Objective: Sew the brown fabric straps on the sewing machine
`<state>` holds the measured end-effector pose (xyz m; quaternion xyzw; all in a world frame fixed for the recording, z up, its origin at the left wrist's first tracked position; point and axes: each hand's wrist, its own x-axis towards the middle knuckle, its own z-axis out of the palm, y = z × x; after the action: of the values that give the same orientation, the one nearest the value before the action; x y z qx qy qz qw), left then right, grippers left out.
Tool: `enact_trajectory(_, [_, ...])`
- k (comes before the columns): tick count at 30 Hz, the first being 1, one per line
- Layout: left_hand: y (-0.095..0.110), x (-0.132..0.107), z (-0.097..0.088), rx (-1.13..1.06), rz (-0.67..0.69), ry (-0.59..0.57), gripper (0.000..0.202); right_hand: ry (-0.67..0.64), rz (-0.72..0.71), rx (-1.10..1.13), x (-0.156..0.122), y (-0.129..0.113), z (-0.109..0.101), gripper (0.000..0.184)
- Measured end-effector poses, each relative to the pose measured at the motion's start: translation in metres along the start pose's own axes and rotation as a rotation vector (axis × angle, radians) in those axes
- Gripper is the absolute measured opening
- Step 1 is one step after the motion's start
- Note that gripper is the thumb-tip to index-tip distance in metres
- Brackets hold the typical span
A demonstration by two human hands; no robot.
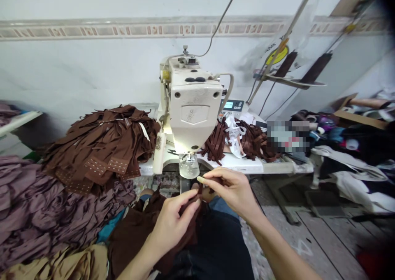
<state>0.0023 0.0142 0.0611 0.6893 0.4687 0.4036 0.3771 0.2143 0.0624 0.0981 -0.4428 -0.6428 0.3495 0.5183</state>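
Observation:
My left hand (pixel 175 216) pinches the edge of a brown fabric piece (pixel 182 234) between thumb and fingers, just in front of the sewing machine (pixel 193 107). Close beside it, my right hand (pixel 231 189) has thumb and forefinger closed on a narrow brown end of the same cloth. The rest of the fabric hangs down over my lap, and part of it is hidden by my left hand and wrist. Both hands are below the machine's clear needle guard (pixel 189 166), apart from it.
Left of the machine lies a heap of brown strips (pixel 114 136) with rows of small metal dots. Mauve cloth (pixel 46 214) and tan cloth (pixel 70 263) are piled lower left. Brown straps (pixel 256 140) and white straps (pixel 236 136) rest at right, below thread cones (pixel 317 68).

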Motion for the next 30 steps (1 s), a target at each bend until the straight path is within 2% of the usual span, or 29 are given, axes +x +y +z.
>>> enact_trajectory(4, [-0.001, 0.016, -0.002, -0.153, -0.091, 0.022, 0.028, 0.004, 0.130, 0.057, 0.020, 0.025, 0.012, 0.026])
enact_trajectory(7, [-0.001, 0.023, -0.006, -0.058, -0.037, 0.108, 0.022, 0.022, 0.162, 0.101, 0.034, 0.039, 0.022, 0.030])
enact_trajectory(9, [-0.003, 0.024, -0.007, 0.154, 0.090, 0.239, 0.019, 0.047, 0.154, 0.124, 0.041, 0.046, 0.026, 0.029])
enact_trajectory(11, [-0.005, 0.022, -0.006, 0.407, 0.289, 0.341, 0.026, 0.080, 0.128, 0.122, 0.046, 0.051, 0.028, 0.026])
enact_trajectory(14, [-0.008, 0.019, -0.006, 0.690, 0.549, 0.318, 0.044, 0.091, 0.100, 0.091, 0.054, 0.055, 0.028, 0.023])
enact_trajectory(16, [-0.008, 0.019, -0.006, 0.766, 0.611, 0.273, 0.048, 0.075, 0.078, 0.051, 0.060, 0.057, 0.025, 0.020])
enact_trajectory(21, [-0.007, 0.025, 0.001, 0.760, 0.574, 0.275, 0.047, 0.018, 0.014, -0.068, 0.081, 0.058, 0.023, 0.008])
enact_trajectory(26, [-0.003, 0.033, 0.016, 0.837, 0.496, 0.358, 0.045, 0.016, 0.027, -0.104, 0.097, 0.062, 0.028, 0.005])
enact_trajectory(30, [-0.001, 0.039, 0.021, 0.880, 0.442, 0.357, 0.044, 0.031, 0.042, -0.120, 0.104, 0.064, 0.031, 0.008])
